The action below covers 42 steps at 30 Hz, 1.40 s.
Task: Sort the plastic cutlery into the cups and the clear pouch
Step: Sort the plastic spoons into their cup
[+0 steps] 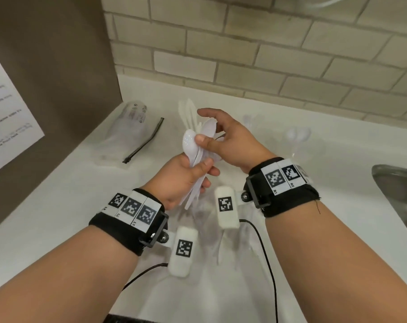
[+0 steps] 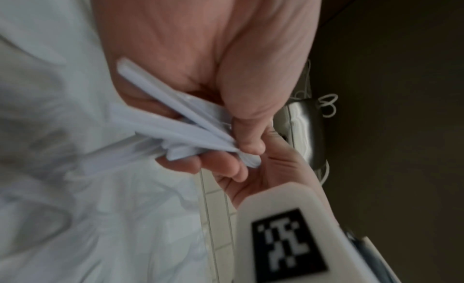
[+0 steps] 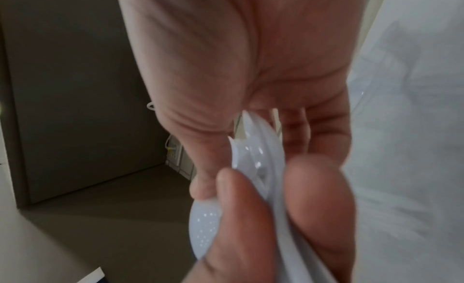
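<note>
A bundle of white plastic spoons is held above the white counter. My left hand grips the handles low down, thumb over them. My right hand pinches the spoon bowls at the top, between thumb and fingers. The clear pouch lies flat at the back left with its dark zip strip beside it. A clear cup holding white cutlery stands behind the hands. Another clear cup with spoons stands to the right.
Loose white cutlery lies on the counter under my wrists. A steel sink opens at the right edge. A brown panel with a printed sheet closes off the left, and a tiled wall the back.
</note>
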Available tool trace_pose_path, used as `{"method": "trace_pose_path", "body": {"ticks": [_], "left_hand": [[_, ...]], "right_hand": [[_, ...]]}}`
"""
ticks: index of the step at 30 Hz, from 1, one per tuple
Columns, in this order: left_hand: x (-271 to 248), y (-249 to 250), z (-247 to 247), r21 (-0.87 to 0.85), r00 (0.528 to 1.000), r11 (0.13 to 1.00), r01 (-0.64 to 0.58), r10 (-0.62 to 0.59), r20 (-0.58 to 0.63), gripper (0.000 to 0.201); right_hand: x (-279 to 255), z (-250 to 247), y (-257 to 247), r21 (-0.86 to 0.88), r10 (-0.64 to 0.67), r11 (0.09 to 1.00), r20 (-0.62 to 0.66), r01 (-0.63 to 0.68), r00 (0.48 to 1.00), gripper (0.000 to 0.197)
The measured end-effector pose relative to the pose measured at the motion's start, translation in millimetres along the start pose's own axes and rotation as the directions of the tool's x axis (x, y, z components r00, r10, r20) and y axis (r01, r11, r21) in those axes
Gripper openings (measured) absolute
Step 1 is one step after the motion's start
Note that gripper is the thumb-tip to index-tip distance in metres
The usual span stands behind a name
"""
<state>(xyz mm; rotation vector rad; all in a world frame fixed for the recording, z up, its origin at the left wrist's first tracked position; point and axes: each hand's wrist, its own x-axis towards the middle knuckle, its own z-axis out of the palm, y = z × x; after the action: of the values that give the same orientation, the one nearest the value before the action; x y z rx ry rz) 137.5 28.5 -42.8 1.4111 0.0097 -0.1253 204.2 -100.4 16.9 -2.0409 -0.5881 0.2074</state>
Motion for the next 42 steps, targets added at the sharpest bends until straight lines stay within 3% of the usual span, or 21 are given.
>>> {"method": "trace_pose_path", "body": {"ticks": [2,6,11,17,22,30,34,37,39,42], "left_hand": [[-1.3,-2.7,11.0,0.007,1.000,1.000,-0.010,0.010,0.021,0.017],[-2.5,-8.9,28.1,0.009,0.999,1.000,-0.021,0.021,0.031,0.012],[-3.2,-11.8,38.6,0.157,0.997,0.986,-0.059,0.052,0.048,0.006],[-4.7,-16.7,48.1,0.303,0.996,0.948,-0.093,0.085,0.038,0.013],[-3.0,-12.6,43.4,0.278,0.993,0.953,-0.119,0.120,0.016,0.000],[-8.2,-3.7,12.1,0.289,0.996,0.954,-0.075,0.086,-0.026,0.010],[-11.5,-1.0,-3.0,0.274,0.995,0.960,-0.062,0.080,-0.054,0.008],[-13.1,-2.4,-13.7,0.255,0.995,0.966,-0.039,0.061,-0.078,0.012],[-13.8,-3.7,-17.3,0.183,0.995,0.983,-0.007,0.026,-0.099,0.018],[-13.6,-3.5,-25.0,0.067,0.989,0.997,0.024,-0.014,-0.148,0.020]], "right_hand": [[-7.8,-5.4,3.9,0.017,0.027,0.999,0.027,-0.027,0.999,0.037],[-19.4,-14.5,13.5,0.057,0.047,0.997,-0.071,-0.043,0.996,0.019],[-29.1,-28.3,20.0,0.131,0.093,0.988,-0.131,-0.076,0.987,0.020],[-31.1,-42.1,13.4,-0.074,0.051,0.995,-0.173,-0.065,0.984,0.007],[-19.8,-39.7,1.7,-0.083,0.029,0.996,-0.173,-0.044,0.984,0.010],[15.4,-31.0,-22.3,-0.111,-0.095,0.991,-0.234,0.070,0.968,0.015],[37.6,-33.4,-37.7,-0.026,-0.111,0.994,-0.381,0.110,0.918,0.022],[51.3,-40.6,-47.4,0.142,-0.097,0.965,-0.583,0.219,0.807,0.019],[59.0,-43.7,-44.2,0.151,-0.104,0.951,-0.664,0.269,0.740,0.019],[75.2,-34.7,-32.5,0.082,-0.128,0.970,-0.629,0.228,0.767,0.022]]}}
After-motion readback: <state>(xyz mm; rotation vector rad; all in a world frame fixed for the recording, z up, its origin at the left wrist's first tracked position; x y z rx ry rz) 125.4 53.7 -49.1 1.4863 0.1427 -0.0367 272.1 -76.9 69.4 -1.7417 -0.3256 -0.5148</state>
